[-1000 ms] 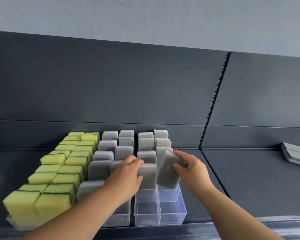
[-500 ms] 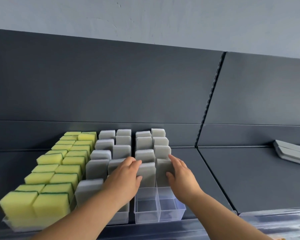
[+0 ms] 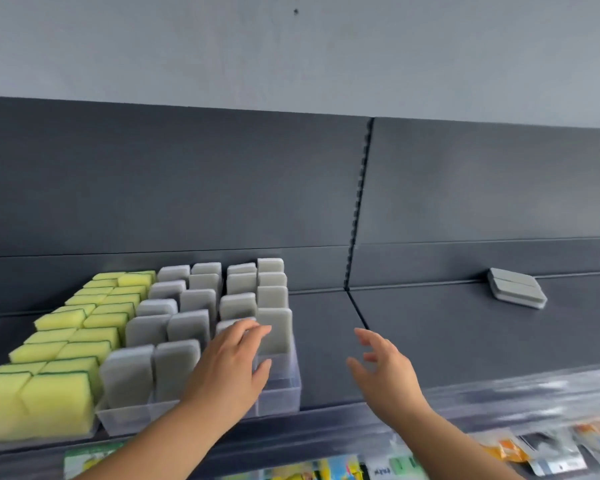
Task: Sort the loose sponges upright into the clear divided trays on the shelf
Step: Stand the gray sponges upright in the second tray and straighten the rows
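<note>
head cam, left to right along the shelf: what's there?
In order: yellow sponges → grey sponges upright in clear trays → right hand → loose grey sponges stacked flat.

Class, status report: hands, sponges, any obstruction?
Left hand open, touching grey sponges in clear tray. Right hand open, empty. Loose sponges stacked far right. Nothing between.

yellow sponges (image 3: pixel 56 407): bright yellow with a thin dark green edge, seen left of the left hand (image 3: pixel 229 368)
grey sponges (image 3: pixel 187 327): plain light grey, around the left hand
tray (image 3: pixel 281 393): see-through, no tint, between the hands
loose sponges (image 3: pixel 516 289): same pale grey, well beyond the right hand (image 3: pixel 385 368)
shelf (image 3: pixel 447 334): dark charcoal, no pattern
packets (image 3: pixel 551 459): orange, yellow and green prints, blurred, below the right hand
</note>
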The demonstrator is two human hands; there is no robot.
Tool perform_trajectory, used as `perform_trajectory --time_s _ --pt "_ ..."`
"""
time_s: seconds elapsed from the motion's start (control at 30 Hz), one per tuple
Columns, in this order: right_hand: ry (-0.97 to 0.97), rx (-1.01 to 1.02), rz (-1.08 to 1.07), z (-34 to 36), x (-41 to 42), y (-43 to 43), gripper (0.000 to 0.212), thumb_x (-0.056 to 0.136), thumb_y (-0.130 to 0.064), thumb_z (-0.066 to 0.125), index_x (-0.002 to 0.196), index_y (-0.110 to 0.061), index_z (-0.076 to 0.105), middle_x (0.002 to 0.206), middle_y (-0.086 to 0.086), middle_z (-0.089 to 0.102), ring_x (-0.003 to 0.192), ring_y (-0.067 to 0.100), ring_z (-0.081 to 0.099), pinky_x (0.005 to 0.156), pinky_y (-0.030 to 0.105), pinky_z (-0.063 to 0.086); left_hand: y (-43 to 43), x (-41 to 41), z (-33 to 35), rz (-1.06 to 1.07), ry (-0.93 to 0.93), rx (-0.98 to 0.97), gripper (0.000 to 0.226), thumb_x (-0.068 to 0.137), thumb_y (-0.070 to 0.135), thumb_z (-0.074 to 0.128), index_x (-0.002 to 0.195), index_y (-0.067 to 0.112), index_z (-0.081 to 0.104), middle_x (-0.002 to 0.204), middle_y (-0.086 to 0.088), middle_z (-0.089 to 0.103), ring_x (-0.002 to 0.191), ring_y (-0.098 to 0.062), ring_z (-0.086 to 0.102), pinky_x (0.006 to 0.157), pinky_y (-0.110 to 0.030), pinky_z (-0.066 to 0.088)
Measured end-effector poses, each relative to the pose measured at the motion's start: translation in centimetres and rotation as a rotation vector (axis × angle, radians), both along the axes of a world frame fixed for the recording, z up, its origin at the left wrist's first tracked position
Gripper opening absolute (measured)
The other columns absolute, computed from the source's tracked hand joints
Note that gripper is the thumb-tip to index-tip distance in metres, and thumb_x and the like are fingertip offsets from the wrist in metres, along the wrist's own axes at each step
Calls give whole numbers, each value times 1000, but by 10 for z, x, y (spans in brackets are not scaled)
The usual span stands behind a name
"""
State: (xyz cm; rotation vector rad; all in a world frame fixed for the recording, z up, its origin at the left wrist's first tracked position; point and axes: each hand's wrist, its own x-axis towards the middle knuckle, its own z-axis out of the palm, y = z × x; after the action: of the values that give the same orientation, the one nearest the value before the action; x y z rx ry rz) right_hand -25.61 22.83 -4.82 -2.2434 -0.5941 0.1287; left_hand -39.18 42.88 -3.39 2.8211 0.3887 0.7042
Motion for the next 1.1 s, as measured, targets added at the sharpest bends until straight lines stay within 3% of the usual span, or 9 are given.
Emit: perform_trajectory --time_s 0.2,0.3,0.6,0.97,1.1 --pt "104 -25 -144 -20 1 -151 52 86 -30 65 134 -30 46 121 -11 57 98 8 59 82 21 43 -123 26 -26 -107 114 -242 53 92 39 53 141 32 35 141 13 36 129 -8 41 103 -22 35" --pt "154 -56 -231 -31 -3 -240 54 85 -32 67 134 -28 47 118 -7 60 94 11 61 81 25 46 -186 45 -37 -149 189 -321 56 91 39 55 142 30 34 141 11 39 129 -9 41 104 -23 34" --pt "189 -108 -447 -39 -9 -437 66 81 -44 69 139 -34 40 128 -3 58 112 16 58 93 29 47 -357 106 -41 -299 278 -426 60 86 35 64 140 23 39 141 -1 44 128 -16 44 104 -26 36" --pt "118 2 -475 -14 89 -456 63 85 -47 64 140 -35 38 132 -6 54 117 14 55 92 32 49 -402 227 -19 -374 203 -488 58 89 36 60 140 24 37 139 0 42 127 -16 43 101 -29 39" --pt "94 47 -480 -13 154 -431 61 84 -45 65 139 -34 41 130 -6 56 115 13 54 76 21 48 -385 292 -16 -407 160 -508 58 90 36 60 141 24 35 141 3 41 129 -13 40 99 -23 34"
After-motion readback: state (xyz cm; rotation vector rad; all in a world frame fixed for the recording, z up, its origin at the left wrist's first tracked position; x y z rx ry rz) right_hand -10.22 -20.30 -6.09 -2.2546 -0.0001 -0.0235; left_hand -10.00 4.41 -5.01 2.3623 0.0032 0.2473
